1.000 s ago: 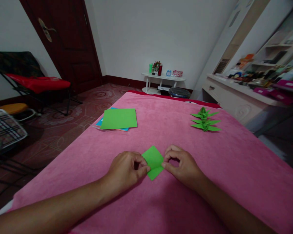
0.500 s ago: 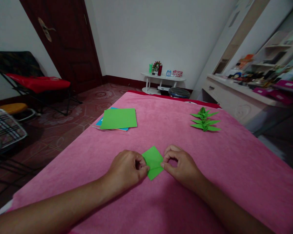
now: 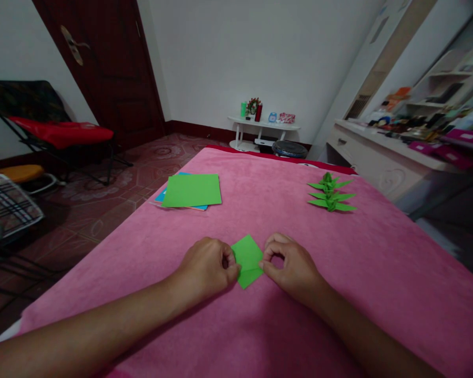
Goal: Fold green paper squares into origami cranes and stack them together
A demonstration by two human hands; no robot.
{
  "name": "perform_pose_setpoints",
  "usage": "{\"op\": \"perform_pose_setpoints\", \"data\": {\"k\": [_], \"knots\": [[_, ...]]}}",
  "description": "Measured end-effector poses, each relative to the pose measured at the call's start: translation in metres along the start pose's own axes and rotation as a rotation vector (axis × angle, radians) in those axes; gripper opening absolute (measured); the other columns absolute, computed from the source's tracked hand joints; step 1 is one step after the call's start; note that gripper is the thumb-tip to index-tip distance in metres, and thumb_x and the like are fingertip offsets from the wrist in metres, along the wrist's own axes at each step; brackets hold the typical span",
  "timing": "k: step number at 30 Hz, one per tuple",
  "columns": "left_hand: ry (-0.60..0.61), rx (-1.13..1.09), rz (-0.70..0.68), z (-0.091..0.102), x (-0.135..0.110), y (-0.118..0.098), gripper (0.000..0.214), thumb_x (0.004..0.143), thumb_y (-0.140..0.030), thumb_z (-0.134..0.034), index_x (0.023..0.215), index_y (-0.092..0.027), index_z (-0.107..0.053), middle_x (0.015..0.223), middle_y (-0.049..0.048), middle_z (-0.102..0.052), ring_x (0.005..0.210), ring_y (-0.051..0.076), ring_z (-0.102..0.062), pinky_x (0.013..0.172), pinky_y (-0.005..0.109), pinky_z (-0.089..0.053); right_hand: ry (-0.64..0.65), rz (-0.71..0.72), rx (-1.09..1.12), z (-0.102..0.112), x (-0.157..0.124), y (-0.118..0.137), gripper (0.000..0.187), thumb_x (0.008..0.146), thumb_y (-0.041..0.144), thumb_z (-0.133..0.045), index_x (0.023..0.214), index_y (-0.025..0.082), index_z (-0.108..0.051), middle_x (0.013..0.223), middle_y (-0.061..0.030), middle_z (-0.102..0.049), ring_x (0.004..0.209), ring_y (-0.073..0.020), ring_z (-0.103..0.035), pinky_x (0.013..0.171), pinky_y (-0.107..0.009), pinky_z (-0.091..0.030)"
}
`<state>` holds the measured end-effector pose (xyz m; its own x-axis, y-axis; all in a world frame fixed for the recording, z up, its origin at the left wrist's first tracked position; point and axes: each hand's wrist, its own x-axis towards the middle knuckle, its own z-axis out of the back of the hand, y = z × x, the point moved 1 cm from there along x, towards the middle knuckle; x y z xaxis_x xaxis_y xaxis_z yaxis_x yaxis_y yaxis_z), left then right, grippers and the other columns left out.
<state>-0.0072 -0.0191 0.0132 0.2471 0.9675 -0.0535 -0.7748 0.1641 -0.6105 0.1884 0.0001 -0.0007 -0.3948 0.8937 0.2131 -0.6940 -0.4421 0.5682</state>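
Note:
A small green origami paper (image 3: 248, 255), folded into a diamond shape, lies on the pink cloth with a crease across its lower part. At its left corner, my left hand (image 3: 211, 265) pinches the edge between thumb and curled fingers. My right hand (image 3: 294, 265) pinches the right corner the same way. Beyond the left hand rests a stack of paper sheets (image 3: 193, 190), green on top with blue beneath. Farther off on the right stand several green folded paper pieces (image 3: 330, 193) with pointed tips, set in a row.
The pink cloth (image 3: 374, 273) covers the table. A white shelf stand (image 3: 266, 124) with small items is by the far wall. On the right is a cluttered dresser (image 3: 378, 142); on the left, a chair with red fabric (image 3: 63, 132) and a yellow stool (image 3: 20, 173).
Almost nothing differs. Both hands keep their pinch on the green paper, which sits nearly in the same spot; the view has shifted very slightly.

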Motion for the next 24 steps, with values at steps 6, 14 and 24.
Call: {"op": "perform_pose_setpoints", "data": {"k": [6, 14, 24], "knots": [[0.015, -0.045, -0.033, -0.004, 0.004, 0.012, 0.015, 0.069, -0.030, -0.059, 0.063, -0.016, -0.057, 0.054, -0.0022, -0.053, 0.048, 0.009, -0.044, 0.046, 0.021, -0.026, 0.004, -0.024, -0.055, 0.000, -0.001, 0.001, 0.010, 0.066, 0.013, -0.061, 0.067, 0.020, -0.055, 0.076, -0.0009, -0.055, 0.075, -0.0169, -0.051, 0.067, -0.028, -0.039], [-0.013, 0.120, -0.036, 0.006, 0.005, 0.010, 0.036, 0.068, -0.036, -0.065, 0.099, -0.020, -0.057, 0.068, -0.0008, -0.058, 0.057, 0.013, -0.049, 0.051, 0.024, -0.025, 0.046, -0.088, -0.151, 0.004, 0.000, 0.005, 0.019, 0.065, 0.017, -0.067, 0.078, 0.021, -0.054, 0.082, -0.0020, -0.057, 0.074, -0.0171, -0.051, 0.065, -0.028, -0.037], [0.105, 0.006, -0.239, 0.008, 0.021, 0.003, 0.016, 0.060, -0.017, -0.067, 0.067, -0.017, -0.052, 0.063, -0.0049, -0.053, 0.060, 0.010, -0.045, 0.053, 0.022, -0.024, -0.063, -0.070, 0.007, 0.001, -0.013, 0.006, 0.012, 0.068, 0.013, -0.063, 0.067, 0.019, -0.053, 0.071, 0.0007, -0.058, 0.073, -0.0161, -0.053, 0.068, -0.027, -0.038]]}}
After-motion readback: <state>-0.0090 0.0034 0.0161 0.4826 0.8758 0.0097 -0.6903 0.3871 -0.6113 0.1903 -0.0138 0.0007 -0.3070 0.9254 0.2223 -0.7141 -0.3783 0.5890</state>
